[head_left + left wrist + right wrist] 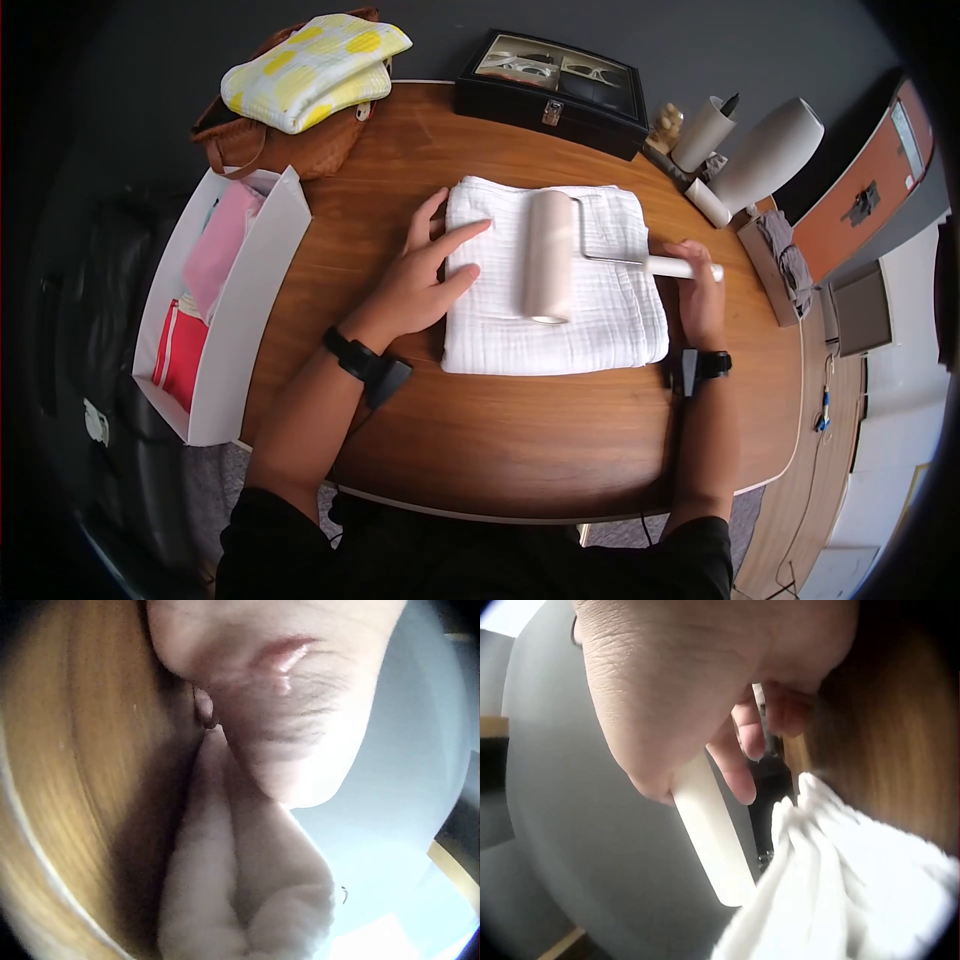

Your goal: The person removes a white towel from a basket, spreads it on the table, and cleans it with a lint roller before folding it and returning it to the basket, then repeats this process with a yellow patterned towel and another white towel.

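Observation:
A folded white cloth (490, 340) lies flat on the wooden table, its folded edge (202, 900) showing in the left wrist view and its corner (855, 892) in the right wrist view. Across its middle is a lint roller (549, 260), slightly blurred, its wire arm pointing right. The right hand (700, 295) grips the roller's white handle (670, 266), also seen in the right wrist view (709, 832). On the cloth's left side the left hand (415, 285) rests with fingers spread, thumb and index finger over the cloth.
Left stands a white box (255, 290) with pink and red items; behind it, a brown bag (330, 150) carries a yellow-spotted cloth (315, 70). A black glasses case (550, 110) sits at the back. A white vase (770, 155), a cup (703, 135) and a small box (770, 265) stand right.

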Demonstrator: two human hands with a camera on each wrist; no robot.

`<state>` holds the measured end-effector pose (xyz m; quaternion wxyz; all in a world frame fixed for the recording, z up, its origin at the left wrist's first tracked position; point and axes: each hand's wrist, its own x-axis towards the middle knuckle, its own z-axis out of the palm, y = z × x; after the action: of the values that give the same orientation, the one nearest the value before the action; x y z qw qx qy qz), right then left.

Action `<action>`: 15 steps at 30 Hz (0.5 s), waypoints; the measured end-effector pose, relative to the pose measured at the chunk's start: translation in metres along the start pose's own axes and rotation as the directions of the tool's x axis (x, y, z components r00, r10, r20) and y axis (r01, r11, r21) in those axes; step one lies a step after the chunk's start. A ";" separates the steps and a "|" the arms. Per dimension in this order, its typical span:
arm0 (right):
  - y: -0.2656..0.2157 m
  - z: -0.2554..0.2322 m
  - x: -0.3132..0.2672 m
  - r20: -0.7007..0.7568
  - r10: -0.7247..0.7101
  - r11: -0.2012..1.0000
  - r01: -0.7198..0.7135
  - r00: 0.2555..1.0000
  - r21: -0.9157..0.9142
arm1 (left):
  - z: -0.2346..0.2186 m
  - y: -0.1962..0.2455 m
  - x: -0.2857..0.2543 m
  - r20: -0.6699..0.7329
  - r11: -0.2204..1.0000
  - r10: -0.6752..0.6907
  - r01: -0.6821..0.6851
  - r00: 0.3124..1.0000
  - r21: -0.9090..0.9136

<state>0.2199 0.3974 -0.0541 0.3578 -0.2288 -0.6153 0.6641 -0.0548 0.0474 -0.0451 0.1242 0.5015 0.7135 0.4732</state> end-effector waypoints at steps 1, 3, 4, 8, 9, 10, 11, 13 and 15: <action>0.004 -0.015 0.003 -0.037 0.041 0.998 -0.039 0.998 0.058 | -0.001 0.000 0.000 0.001 1.000 -0.003 0.003 1.000 -0.004; 0.005 -0.029 0.004 -0.120 0.061 0.975 -0.033 0.991 0.218 | -0.002 0.000 0.003 0.002 1.000 -0.006 0.006 1.000 -0.014; 0.006 -0.037 0.006 -0.160 0.073 0.955 -0.022 0.984 0.296 | -0.003 -0.001 0.008 -0.013 1.000 -0.001 0.001 1.000 0.017; 0.009 -0.038 0.001 -0.065 0.041 0.983 -0.029 0.997 0.181 | -0.010 -0.005 0.033 0.012 0.997 -0.060 0.059 0.998 0.044; 0.009 -0.021 -0.005 -0.048 -0.007 0.983 0.016 0.999 0.180 | -0.011 -0.006 0.040 0.035 0.996 -0.090 0.089 0.995 0.031; 0.006 -0.009 -0.002 0.011 -0.013 0.999 0.013 1.000 0.044 | -0.010 -0.006 0.043 0.047 0.993 -0.113 0.114 0.993 -0.017; 0.000 0.012 -0.007 0.060 -0.012 0.999 0.010 0.998 0.047 | -0.010 -0.007 0.046 0.061 0.988 -0.135 0.139 0.989 -0.062; -0.010 0.034 -0.011 0.133 -0.040 0.999 0.042 0.990 -0.016 | -0.009 -0.010 0.047 0.065 0.982 -0.136 0.143 0.989 -0.124; -0.009 0.041 -0.012 0.183 -0.096 0.982 0.123 0.978 -0.141 | -0.010 -0.013 0.044 0.045 0.983 -0.091 0.097 0.995 -0.153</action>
<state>0.1988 0.3613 -0.0417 0.3199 -0.1618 -0.7047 0.6123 -0.0893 0.0780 -0.0372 0.1983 0.4649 0.6951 0.5113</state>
